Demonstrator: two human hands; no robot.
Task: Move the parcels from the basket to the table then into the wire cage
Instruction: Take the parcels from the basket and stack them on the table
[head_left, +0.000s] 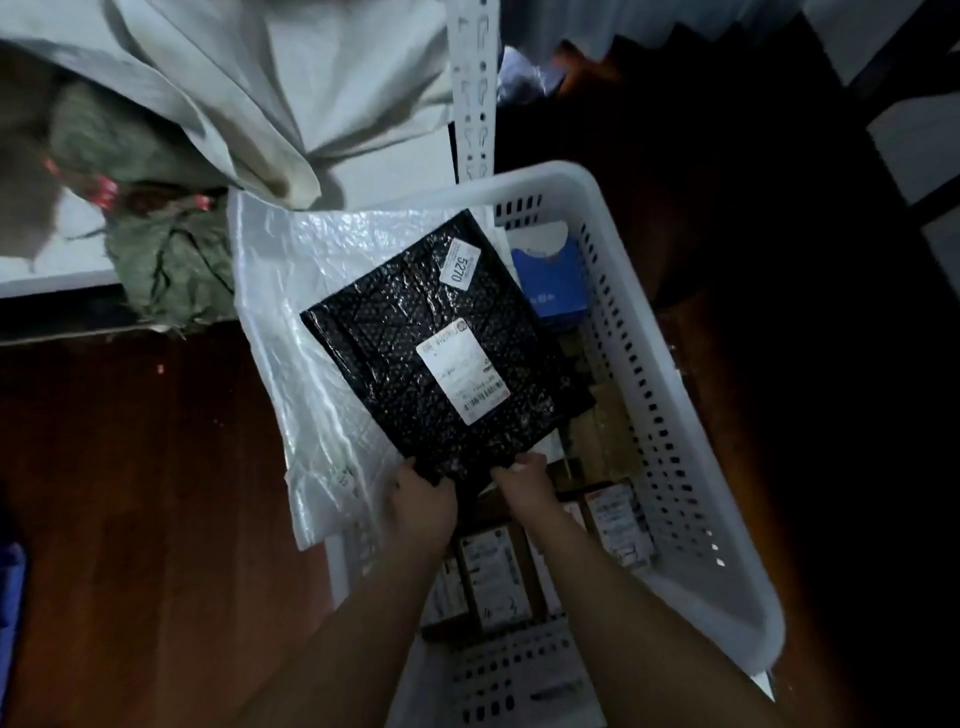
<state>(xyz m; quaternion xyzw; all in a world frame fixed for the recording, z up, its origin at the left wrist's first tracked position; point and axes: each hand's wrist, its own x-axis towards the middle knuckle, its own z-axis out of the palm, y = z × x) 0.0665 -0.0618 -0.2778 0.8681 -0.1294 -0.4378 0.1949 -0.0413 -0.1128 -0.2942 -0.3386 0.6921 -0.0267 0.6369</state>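
We hold one flat black bubble-wrap parcel (447, 348) over the white plastic basket with holes (670, 395). Our left hand (421, 506) and right hand (524, 486) each pinch its near edge. Its long side points away from us, tipped a bit left. It has two white stickers. A thin white plastic bag (301, 332) lies under it. About three brown boxes (493, 577) sit in the basket, partly hidden by our arms.

A single head-worn wide-angle view looks steeply down from close above, over the person's forearms, onto a white perforated plastic basket (649, 364) standing on the dark reddish wooden floor (130, 493); straight lines bow toward the frame's edges.
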